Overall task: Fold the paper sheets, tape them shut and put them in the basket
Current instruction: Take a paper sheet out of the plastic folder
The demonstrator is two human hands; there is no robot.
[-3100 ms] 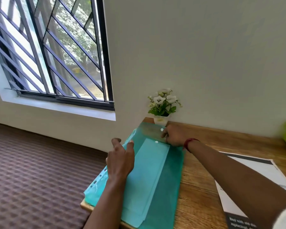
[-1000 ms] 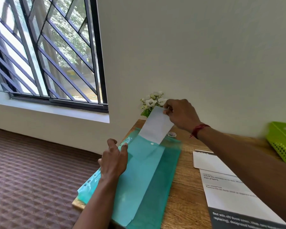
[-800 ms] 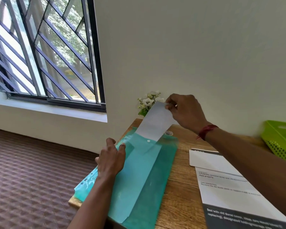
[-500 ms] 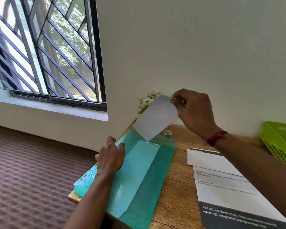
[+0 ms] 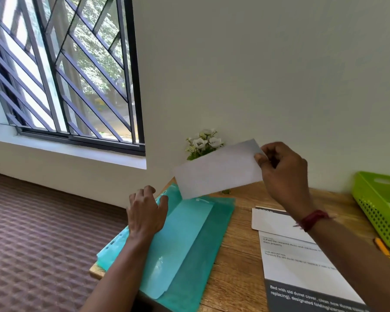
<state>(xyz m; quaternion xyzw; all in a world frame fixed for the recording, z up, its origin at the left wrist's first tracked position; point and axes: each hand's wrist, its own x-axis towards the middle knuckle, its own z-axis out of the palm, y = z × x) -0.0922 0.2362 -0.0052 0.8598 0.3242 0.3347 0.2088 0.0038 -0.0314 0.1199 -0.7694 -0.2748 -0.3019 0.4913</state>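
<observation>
Pinching the white paper sheet point(image 5: 216, 168) at its three-o'clock edge, the right hand point(image 5: 282, 174) should carry it clear to four o'clock; the left hand point(image 5: 148, 212), fingers spread flat, steadies the translucent teal plastic folder point(image 5: 189, 251).

The paper sheet point(image 5: 218, 168) pinched in the right hand point(image 5: 283, 174) is plain white, greyed by shadow. Under the left hand point(image 5: 145, 216) lies a translucent teal folder point(image 5: 189, 248), its flap a paler turquoise. A dark red thread band point(image 5: 312, 219) circles the right wrist. Below that wrist an instruction card point(image 5: 302, 266) is white with small grey print and a charcoal strip bearing white letters. Right of the right hand stands a lime-green basket point(image 5: 378, 203) with a dotted perforation pattern. The table point(image 5: 239, 244) shows brown wood grain; behind the sheet are white flowers point(image 5: 203, 143) with green leaves
</observation>
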